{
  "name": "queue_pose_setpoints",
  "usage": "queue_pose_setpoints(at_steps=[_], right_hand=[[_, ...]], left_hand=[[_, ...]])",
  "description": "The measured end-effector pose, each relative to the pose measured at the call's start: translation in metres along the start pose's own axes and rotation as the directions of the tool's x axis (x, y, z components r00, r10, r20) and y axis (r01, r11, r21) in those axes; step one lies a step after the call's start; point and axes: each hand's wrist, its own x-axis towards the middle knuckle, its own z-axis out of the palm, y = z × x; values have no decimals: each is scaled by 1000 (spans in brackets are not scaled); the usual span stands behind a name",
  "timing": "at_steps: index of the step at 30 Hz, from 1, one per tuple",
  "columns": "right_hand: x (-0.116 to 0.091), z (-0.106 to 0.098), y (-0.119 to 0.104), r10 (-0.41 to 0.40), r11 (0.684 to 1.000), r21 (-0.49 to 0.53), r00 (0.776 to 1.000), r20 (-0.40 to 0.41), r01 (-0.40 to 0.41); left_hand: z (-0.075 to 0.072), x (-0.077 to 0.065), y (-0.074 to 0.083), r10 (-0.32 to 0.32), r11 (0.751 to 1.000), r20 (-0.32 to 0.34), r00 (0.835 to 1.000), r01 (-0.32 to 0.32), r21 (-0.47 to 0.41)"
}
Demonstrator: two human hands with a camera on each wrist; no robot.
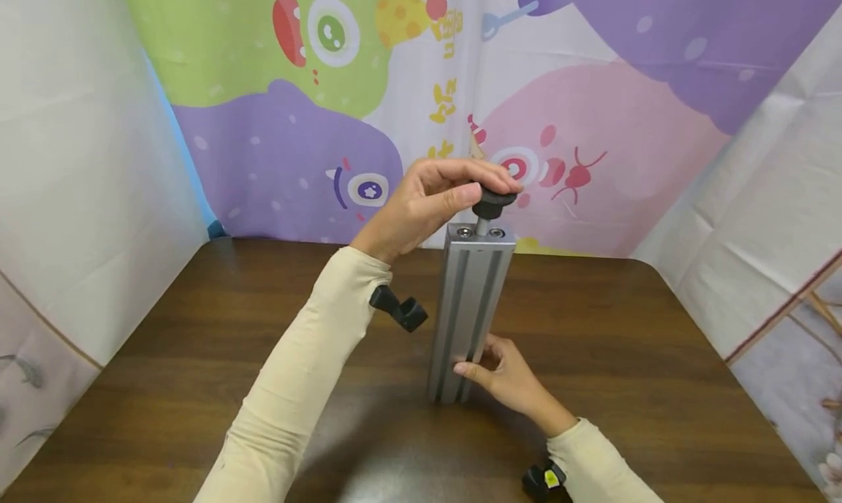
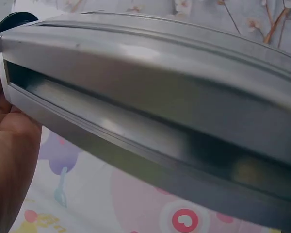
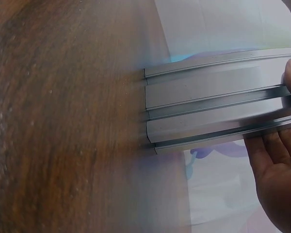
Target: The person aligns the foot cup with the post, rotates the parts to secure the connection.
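Observation:
A silver aluminium extrusion profile [image 1: 468,305] with long grooves stands upright on the wooden table, its lower end at the tabletop in the right wrist view. From its top end rises a black levelling foot [image 1: 492,205] on a short metal stem, between two round holes. My left hand [image 1: 424,205] holds the foot's round base, thumb on the near side and fingers across the top. Lower down, my right hand [image 1: 509,377] grips the profile, thumb on the near face and fingers around the right side; in the right wrist view these fingers [image 3: 276,150] are partly hidden.
The brown wooden table [image 1: 263,415] spreads around the profile. Behind it hangs a cartoon-printed curtain [image 1: 283,145], with pale cloth walls [image 1: 85,159] at both sides. Black camera mounts [image 1: 399,309] sit on both cream-sleeved wrists.

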Motion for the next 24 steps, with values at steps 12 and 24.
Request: queue_pose_setpoints(at_steps=[12,24], right_hand=[[-1,0,0,11,1000,8,1000,6,-11],[-1,-2,2,-9,1000,4,1000,21,9]], left_hand=[[6,-4,19,-113,950,-86,990,133,282],[54,3,36,282,66,-149,948,136,989]])
